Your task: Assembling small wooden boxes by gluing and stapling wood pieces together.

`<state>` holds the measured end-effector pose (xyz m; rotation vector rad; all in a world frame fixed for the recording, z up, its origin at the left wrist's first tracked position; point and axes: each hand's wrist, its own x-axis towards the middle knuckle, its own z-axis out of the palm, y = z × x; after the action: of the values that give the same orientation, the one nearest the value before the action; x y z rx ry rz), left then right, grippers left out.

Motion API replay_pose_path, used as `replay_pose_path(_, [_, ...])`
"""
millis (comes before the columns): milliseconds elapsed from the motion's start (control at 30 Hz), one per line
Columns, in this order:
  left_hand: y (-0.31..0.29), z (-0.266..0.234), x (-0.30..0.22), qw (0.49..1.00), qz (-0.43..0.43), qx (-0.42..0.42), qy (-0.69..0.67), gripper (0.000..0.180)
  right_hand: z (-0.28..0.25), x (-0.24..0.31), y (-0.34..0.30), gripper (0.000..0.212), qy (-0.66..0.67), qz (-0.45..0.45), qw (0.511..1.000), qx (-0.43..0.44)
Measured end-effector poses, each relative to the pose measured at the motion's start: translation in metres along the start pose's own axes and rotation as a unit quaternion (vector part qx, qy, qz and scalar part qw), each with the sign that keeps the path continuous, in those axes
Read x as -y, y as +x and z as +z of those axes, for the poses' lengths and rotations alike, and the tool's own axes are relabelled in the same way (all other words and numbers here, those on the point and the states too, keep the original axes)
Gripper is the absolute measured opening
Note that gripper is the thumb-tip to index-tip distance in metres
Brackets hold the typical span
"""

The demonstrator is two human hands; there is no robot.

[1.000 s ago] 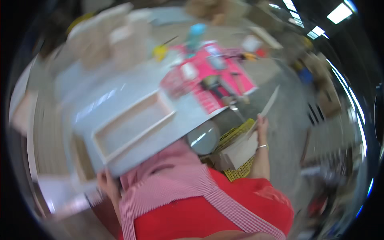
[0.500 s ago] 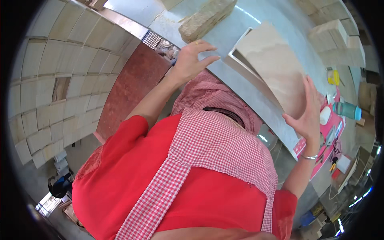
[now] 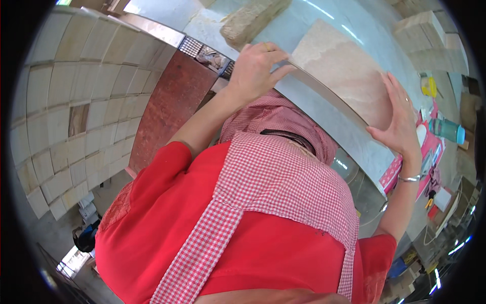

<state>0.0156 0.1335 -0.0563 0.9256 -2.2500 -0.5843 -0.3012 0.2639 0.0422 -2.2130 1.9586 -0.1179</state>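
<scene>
A flat wooden panel [image 3: 336, 63] with pale, wavy grain lies over a long, shallow box on the work table, level with the rim of the side wall [image 3: 331, 92] nearest me. My left hand [image 3: 258, 71] is at the box's left end, its thumb and fingers closed about the corner. At the other end my right hand [image 3: 398, 119] spans the panel and box, with the thumb at the near edge and the fingers along the far side. The inside of the box is covered.
A brown, rough block-like bundle [image 3: 250, 23] lies beyond my left hand on the pale table [image 3: 316, 109]. Stacked wooden boxes [image 3: 76, 109] rise at the left, with more panels [image 3: 422, 38] at the far right. A teal bottle [image 3: 445, 130] and yellow tape roll [image 3: 428, 86] stand at the right.
The panel, tilted askew over the open box before, now lies flush along it. My left hand has moved right onto the box's end; my right hand has shifted slightly right with the panel.
</scene>
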Motion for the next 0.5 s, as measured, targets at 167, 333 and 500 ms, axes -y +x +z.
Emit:
replay_pose_path(167, [0.005,-0.004,-0.001,0.997,0.042,-0.012,0.069,0.019,0.007,-0.012,0.007,0.101,0.013,-0.035,0.999,0.001])
replay_pose_path(333, [0.008,-0.004,0.0,0.992,0.084,-0.024,0.095,0.016,0.023,-0.025,0.007,0.1,0.008,-0.04,0.999,0.003])
replay_pose_path(500, [0.01,-0.008,-0.008,0.991,0.07,0.007,0.111,0.016,0.031,-0.025,0.001,0.106,-0.012,-0.027,1.0,0.009])
